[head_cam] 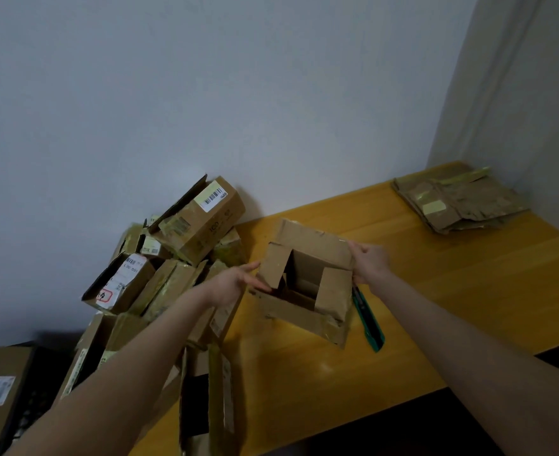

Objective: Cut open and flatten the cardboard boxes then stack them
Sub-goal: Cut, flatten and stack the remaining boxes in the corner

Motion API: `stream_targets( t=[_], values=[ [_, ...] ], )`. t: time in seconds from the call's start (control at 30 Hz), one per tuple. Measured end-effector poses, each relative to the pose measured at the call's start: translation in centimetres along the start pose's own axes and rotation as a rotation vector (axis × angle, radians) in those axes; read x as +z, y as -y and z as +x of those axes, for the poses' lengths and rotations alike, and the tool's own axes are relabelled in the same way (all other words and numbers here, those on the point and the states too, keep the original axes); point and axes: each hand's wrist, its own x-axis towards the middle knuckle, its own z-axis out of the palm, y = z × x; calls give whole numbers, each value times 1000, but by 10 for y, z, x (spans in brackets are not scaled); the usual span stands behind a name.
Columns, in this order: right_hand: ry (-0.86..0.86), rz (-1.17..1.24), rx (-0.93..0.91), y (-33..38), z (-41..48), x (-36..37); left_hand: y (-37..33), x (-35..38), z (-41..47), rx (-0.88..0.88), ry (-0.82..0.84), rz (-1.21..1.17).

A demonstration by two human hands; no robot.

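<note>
Right now both hands are on one open cardboard box [334,292] that sits on the yellow table [436,291] with its flaps up. The left hand [235,284] lies against the box's left flap with its fingers nearly straight and the thumb low at the box's left edge; it presses rather than wraps. The right hand [370,263] has its fingers curled round the far right corner of the box, thumb on the rim, so the box stands between the two hands. Just below the right hand, beside the box's right wall, a green utility knife [370,324] lies flat on the table, held by neither hand. Behind and under the left forearm a pile of unopened boxes [186,232] leans against the wall. Well beyond the right hand, in the table's far corner, lies a stack of flattened cardboard [459,205].
</note>
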Motion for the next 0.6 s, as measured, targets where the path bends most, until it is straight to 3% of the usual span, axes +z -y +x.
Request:
stream_targets(
  t=[0.1,0.17,0.4,0.6],
  values=[
    [12,-7,-30,0,-3,2,-6,-11,0,-90,-215,-487],
    [18,-36,-81,2,-4,3,-15,-10,11,-198,-313,-424],
    [44,-112,-221,6,-8,8,-36,23,45,-462,-279,20],
    [-39,-75,-98,-2,-2,2,-36,3,41,-399,-489,-372]
  ],
)
